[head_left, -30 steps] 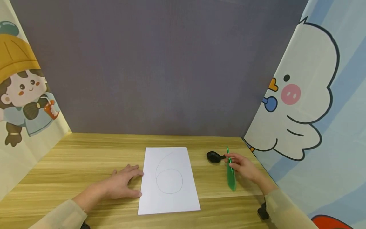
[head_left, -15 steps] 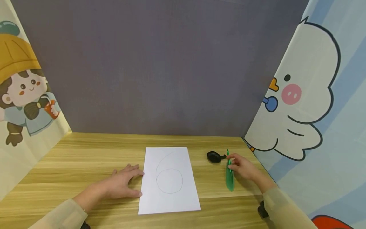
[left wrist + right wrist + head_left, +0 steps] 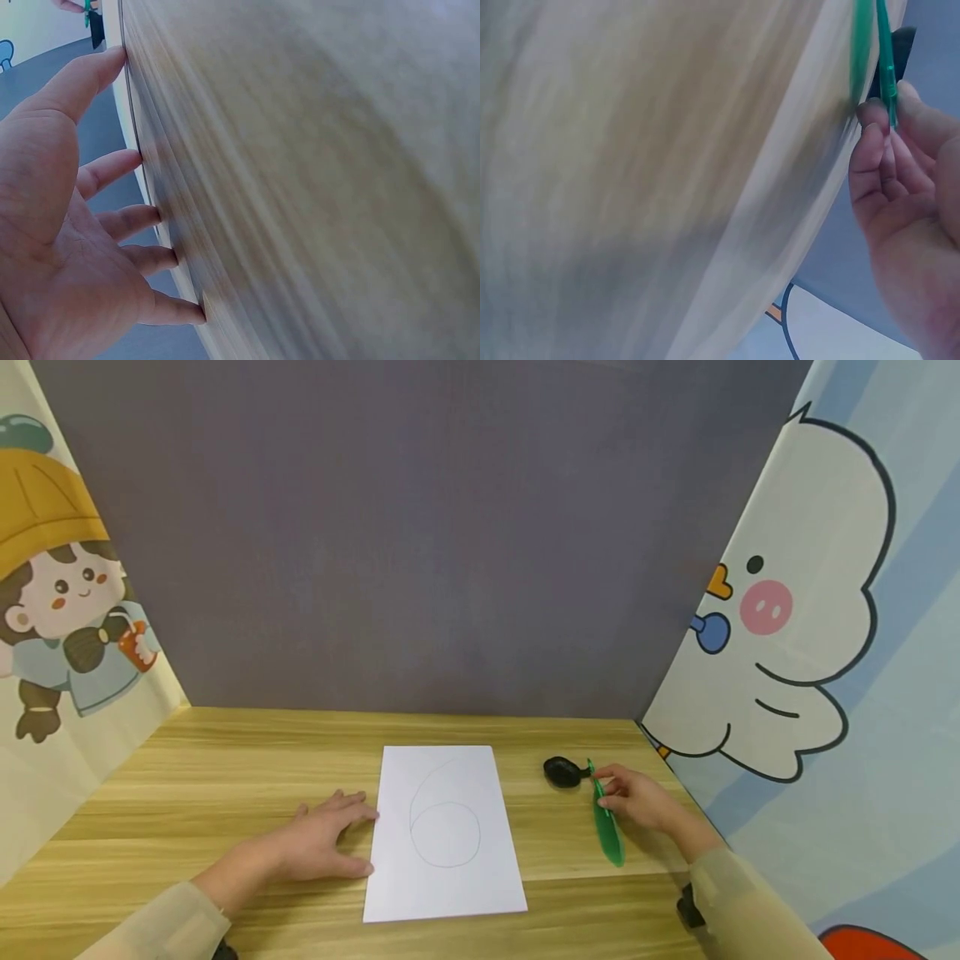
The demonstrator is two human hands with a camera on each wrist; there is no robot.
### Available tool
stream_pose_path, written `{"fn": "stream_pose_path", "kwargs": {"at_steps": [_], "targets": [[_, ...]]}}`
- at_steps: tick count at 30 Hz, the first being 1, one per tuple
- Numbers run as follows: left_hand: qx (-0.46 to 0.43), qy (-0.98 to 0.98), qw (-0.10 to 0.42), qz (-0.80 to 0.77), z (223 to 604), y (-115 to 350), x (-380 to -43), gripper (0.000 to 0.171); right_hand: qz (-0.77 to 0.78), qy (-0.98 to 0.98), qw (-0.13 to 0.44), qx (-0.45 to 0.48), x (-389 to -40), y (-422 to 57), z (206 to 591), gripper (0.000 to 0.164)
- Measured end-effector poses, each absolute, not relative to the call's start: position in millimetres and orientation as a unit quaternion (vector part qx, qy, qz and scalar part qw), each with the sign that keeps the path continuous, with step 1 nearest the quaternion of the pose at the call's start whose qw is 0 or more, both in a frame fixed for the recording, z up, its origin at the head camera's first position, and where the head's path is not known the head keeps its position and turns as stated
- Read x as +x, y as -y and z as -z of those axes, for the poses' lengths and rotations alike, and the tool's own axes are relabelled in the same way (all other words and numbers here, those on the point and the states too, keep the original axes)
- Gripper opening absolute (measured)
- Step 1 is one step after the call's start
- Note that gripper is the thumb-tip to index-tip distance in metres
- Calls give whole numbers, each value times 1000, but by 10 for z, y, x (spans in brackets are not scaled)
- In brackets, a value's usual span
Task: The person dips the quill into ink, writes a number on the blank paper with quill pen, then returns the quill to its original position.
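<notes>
My left hand (image 3: 322, 839) rests at the left edge of a white sheet of paper (image 3: 498, 893), its fingers spread and the tips on the edge. A thin pencil-like outline resembling a 6 is drawn on the sheet. To the right, my right hand (image 3: 637, 797) pinches a slim green rod with a translucent green leaf-shaped blade (image 3: 609, 835) between thumb and fingertips. In the right wrist view the green rod (image 3: 887, 75) stands out from the fingertips. A small black rounded thing (image 3: 561, 772) with a short tail lies beside those fingertips; its kind does not show.
All of this lies on a wood-grain table (image 3: 247, 760). A dark grey panel (image 3: 420, 543) stands along the back. Cartoon-printed walls close both sides, with a white bird (image 3: 810, 527) on the right.
The top of the green rod has dropped and tipped left toward the black thing, while its blade has swung slightly right. My left hand and the paper stay put.
</notes>
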State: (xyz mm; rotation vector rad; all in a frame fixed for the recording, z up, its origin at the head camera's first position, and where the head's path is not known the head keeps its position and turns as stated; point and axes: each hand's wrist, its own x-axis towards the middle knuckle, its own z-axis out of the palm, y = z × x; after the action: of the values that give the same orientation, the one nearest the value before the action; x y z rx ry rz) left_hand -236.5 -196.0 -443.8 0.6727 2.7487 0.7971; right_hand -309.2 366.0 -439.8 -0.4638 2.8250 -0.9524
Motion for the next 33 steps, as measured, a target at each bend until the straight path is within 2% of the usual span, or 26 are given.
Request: {"fn": "stream_pose_path", "kwargs": {"at_steps": [15, 26, 33], "targets": [[227, -931, 100, -268, 4436, 1976, -2357, 79, 319, -936, 62, -135, -3075, -3674, 4430, 42], [229, -930, 105, -267, 4427, 1976, -2368, 80, 315, -941, 49, -116, -3054, -3716, 4431, 46], [232, -928, 100, -272, 4412, 1985, -2373, 85, 296, -946, 21, -129, -3003, -3677, 4366, 47]]}}
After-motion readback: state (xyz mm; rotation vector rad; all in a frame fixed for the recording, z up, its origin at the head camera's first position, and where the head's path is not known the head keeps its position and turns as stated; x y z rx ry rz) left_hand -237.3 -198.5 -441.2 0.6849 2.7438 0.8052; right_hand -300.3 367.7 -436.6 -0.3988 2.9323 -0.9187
